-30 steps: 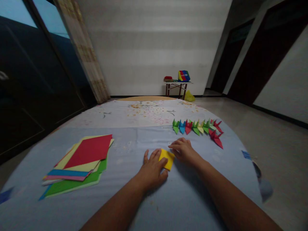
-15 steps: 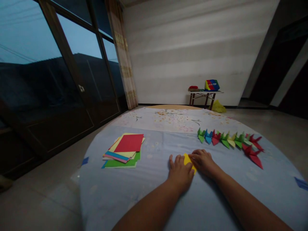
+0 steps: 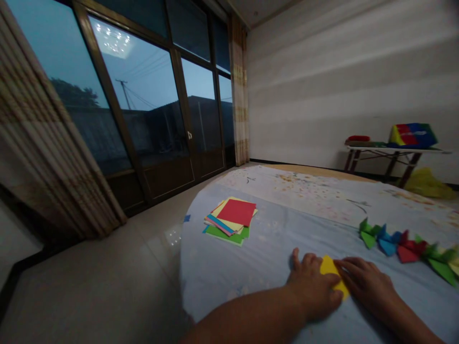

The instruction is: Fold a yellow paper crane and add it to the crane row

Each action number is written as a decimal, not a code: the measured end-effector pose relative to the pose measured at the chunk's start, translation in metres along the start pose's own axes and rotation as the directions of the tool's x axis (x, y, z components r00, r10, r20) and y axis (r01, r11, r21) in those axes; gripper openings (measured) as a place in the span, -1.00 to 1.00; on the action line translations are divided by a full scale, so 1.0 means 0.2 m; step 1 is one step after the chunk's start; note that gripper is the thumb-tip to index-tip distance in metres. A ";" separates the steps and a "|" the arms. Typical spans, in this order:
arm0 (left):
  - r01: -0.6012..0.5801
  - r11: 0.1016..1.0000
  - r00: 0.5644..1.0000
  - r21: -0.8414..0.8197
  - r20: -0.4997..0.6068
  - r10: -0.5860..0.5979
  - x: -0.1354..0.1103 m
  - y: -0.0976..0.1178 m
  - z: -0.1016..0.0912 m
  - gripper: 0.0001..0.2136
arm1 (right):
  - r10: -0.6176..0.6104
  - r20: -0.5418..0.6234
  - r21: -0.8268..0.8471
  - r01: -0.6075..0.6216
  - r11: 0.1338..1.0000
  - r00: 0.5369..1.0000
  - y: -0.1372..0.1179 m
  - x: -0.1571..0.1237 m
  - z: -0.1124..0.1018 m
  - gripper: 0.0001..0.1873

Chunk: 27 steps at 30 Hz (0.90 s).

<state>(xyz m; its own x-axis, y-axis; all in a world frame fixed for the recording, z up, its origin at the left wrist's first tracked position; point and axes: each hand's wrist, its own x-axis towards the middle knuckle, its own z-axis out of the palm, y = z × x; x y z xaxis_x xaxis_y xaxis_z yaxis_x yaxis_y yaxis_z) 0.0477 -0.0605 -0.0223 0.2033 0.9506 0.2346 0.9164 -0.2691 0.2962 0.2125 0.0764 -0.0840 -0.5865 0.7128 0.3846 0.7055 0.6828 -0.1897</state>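
Observation:
A small folded piece of yellow paper (image 3: 329,267) lies on the blue cloth between my two hands. My left hand (image 3: 312,286) holds its left part down, the thumb along the lower edge and the other fingers over the left edge. From the other side, my right hand (image 3: 366,279) presses its closed fingers on the paper's right edge. Part of the paper is hidden under both hands. To the right stand folded paper cranes, among them a green one (image 3: 368,234), a blue one (image 3: 388,240) and a red one (image 3: 409,247).
On the left of the round table lies a stack of coloured paper sheets (image 3: 236,212), red on top. A floral cloth (image 3: 304,191) covers the table's far part. Against the wall stands a small side table (image 3: 385,150) with a colourful box (image 3: 414,135). Glass doors (image 3: 201,124) are at the left.
My view has turned left, so the table and cranes sit farther right and some cranes are out of frame. Both hands stay on the yellow paper.

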 end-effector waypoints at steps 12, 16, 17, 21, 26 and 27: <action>0.008 1.000 1.000 -0.017 -0.014 -0.008 0.01 0.00 0.01 -0.61 | 0.051 0.086 0.105 -0.060 0.993 0.995 0.05 0.01 0.05 -0.63; 0.010 1.000 1.000 0.013 -0.028 -0.010 0.01 0.00 0.02 -0.62 | 0.040 0.140 0.124 -0.057 0.991 0.989 0.05 0.03 0.04 -0.63; 0.011 1.000 0.999 0.026 -0.033 -0.011 0.01 0.01 0.02 -0.62 | 0.041 0.131 0.124 -0.058 0.991 0.991 0.04 0.03 0.03 -0.63; 0.055 0.995 0.995 0.082 -0.087 -0.048 0.02 0.02 0.01 -0.67 | 0.034 0.054 0.132 -0.041 0.990 0.998 -0.05 0.01 -0.05 -0.64; 0.035 0.998 0.995 0.056 -0.097 -0.029 0.04 0.00 0.01 -0.72 | 0.093 0.061 0.154 -0.101 0.983 0.994 -0.14 0.00 -0.13 -0.68; 0.027 0.999 0.995 0.046 -0.094 -0.022 0.04 -0.01 0.02 -0.72 | 0.096 0.068 0.155 -0.105 0.982 0.993 -0.15 0.00 -0.15 -0.68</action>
<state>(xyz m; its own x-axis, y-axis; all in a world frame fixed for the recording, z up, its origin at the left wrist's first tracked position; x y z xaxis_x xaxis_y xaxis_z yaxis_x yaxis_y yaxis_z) 0.0486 -0.0512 -0.0243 0.1494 0.9375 0.3142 0.9365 -0.2361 0.2592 0.2033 0.0511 -0.0519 -0.5419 0.7840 0.3028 0.6930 0.6207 -0.3668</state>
